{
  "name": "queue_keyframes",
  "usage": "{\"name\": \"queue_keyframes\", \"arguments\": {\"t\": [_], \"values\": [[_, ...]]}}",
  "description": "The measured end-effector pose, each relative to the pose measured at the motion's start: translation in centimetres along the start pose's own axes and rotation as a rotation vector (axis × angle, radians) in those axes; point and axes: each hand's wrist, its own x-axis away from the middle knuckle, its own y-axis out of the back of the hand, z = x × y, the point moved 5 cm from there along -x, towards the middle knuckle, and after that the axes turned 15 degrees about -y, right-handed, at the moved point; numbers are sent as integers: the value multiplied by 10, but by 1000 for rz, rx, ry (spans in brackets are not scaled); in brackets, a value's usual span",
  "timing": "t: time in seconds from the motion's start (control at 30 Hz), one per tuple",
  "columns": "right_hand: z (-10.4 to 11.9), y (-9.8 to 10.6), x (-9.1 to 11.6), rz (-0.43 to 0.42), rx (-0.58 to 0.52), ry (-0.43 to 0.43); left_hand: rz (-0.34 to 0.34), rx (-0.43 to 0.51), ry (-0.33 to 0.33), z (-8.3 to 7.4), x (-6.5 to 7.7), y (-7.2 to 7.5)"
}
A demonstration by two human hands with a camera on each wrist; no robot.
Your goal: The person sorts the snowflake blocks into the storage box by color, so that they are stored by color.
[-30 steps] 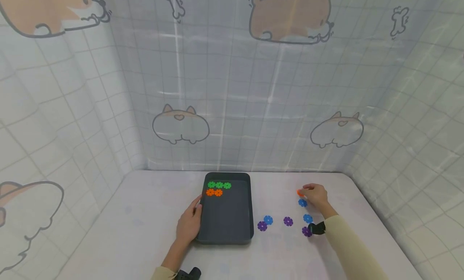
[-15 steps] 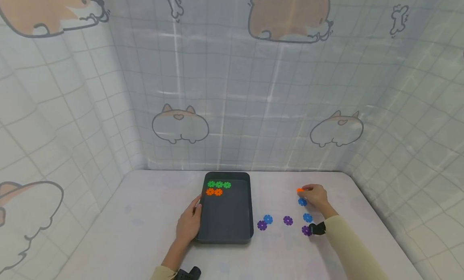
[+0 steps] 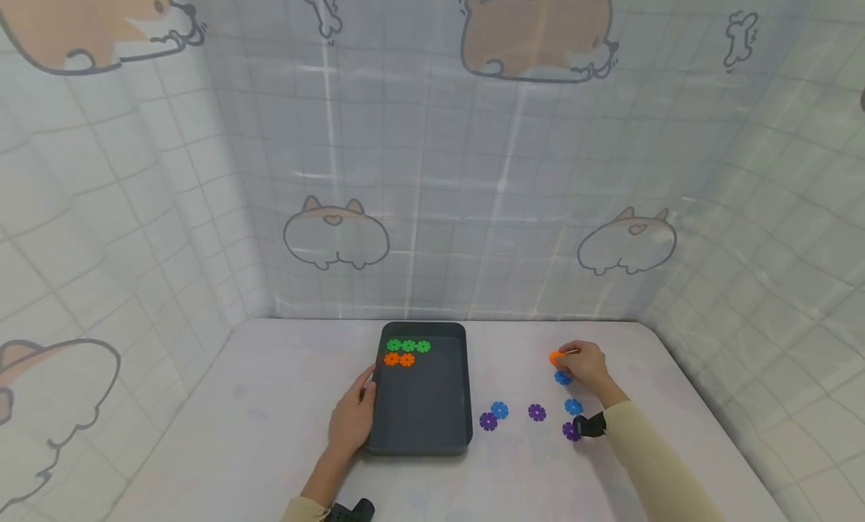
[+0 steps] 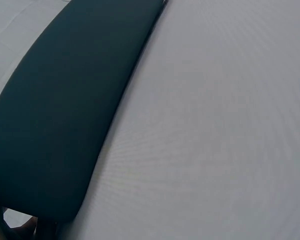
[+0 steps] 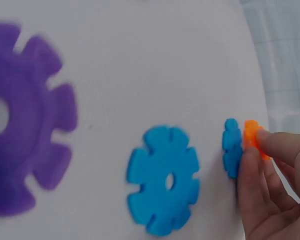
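Note:
My right hand point(image 3: 585, 363) pinches an orange flower-shaped disc point(image 5: 251, 131) between thumb and fingers at the far right of the table. Just in front of it lies a blue disc point(image 3: 562, 378), its edge right by my fingers in the right wrist view. My left hand point(image 3: 351, 417) holds the left side of a dark grey tray point(image 3: 426, 417), the thumb over the rim and the other fingers mostly hidden. Inside the tray, at the upper left, are a row of three green discs point(image 3: 408, 345) and two orange discs point(image 3: 399, 360) below them.
Right of the tray, a blue disc point(image 3: 499, 410) touches a purple disc point(image 3: 488, 421). Another purple disc point(image 3: 537, 412) lies alone. A further blue disc point(image 3: 573, 407) and a purple disc point(image 3: 570, 431) lie by my right wrist. A patterned curtain point(image 3: 432, 169) surrounds the white table point(image 3: 270, 402).
The orange disc in my right hand has shifted very slightly left and shows a bit more of its face. My left hand and the tray have stayed put.

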Motion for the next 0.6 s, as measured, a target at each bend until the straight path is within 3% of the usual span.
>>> {"name": "queue_keyframes", "arguments": {"t": [0.27, 0.6], "values": [[14, -13, 1, 103, -165, -43, -5, 2, 2, 0, -1, -1], [49, -40, 26, 158, -164, 28, -2, 7, 4, 0, -1, 0]]}}
